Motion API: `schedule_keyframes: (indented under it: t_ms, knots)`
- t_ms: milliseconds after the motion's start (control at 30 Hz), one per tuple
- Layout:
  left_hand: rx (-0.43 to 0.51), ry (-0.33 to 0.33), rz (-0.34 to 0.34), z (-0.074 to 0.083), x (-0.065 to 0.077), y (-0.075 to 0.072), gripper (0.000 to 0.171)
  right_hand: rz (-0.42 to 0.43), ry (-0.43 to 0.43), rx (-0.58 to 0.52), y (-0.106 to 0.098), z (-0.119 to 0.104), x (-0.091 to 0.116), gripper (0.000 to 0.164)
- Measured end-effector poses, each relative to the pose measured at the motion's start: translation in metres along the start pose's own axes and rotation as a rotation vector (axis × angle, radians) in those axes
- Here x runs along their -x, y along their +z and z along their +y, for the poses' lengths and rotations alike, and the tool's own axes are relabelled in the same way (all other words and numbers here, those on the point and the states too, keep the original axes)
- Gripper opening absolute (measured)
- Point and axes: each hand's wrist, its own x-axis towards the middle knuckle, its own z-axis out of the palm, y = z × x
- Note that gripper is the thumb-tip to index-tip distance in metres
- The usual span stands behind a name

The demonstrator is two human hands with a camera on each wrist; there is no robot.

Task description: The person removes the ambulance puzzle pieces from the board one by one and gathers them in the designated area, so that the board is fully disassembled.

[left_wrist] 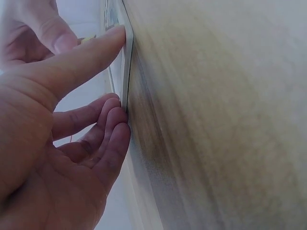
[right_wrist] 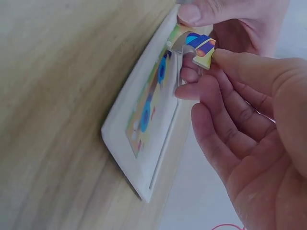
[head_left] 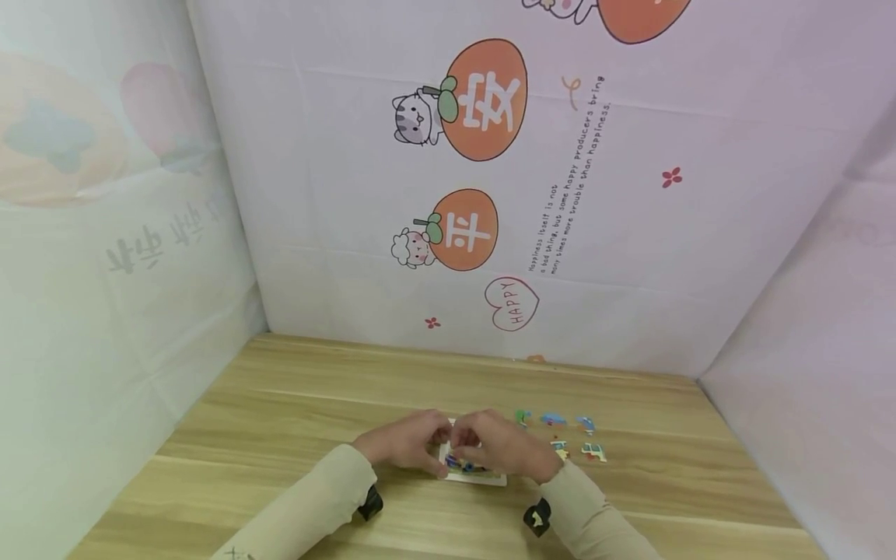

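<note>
My right hand (head_left: 500, 445) pinches a jigsaw puzzle piece (right_wrist: 205, 49) between thumb and fingers, just over a white-framed puzzle board (right_wrist: 125, 158). Blue, purple and yellow print shows on that piece, which is tilted and sits at the assembled part. My left hand (head_left: 408, 442) grips the board by its left side, thumb on the frame and fingers curled at another edge. In the right wrist view, several joined pieces (right_wrist: 147, 112) with blue round shapes lie along one side of the board; bare white surface is beside them. In the head view both hands hide much of the board.
Several loose puzzle pieces (head_left: 553, 418) lie in two rows on the wooden table (head_left: 301, 404), right of the board. White printed cloth walls (head_left: 364, 295) enclose the table at the back and both sides. A black band (head_left: 537, 517) is at the right wrist.
</note>
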Motion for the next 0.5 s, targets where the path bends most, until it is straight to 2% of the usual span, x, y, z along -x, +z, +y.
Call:
schedule_keyframes:
  t_ms: [267,400,500]
  knots:
    - [-0.023,-0.025,0.005,0.001,0.000,0.000,0.059,0.046,-0.003,-0.050,-0.016,0.002,0.011,0.005]
    - [-0.017,-0.038,0.007,0.002,0.000,0.001,0.060,0.092,0.007,0.010,-0.029,0.009,0.023,0.008]
    - [-0.009,-0.043,0.010,0.002,0.001,0.001,0.061,0.126,0.053,0.049,-0.039,0.016,0.034,0.008]
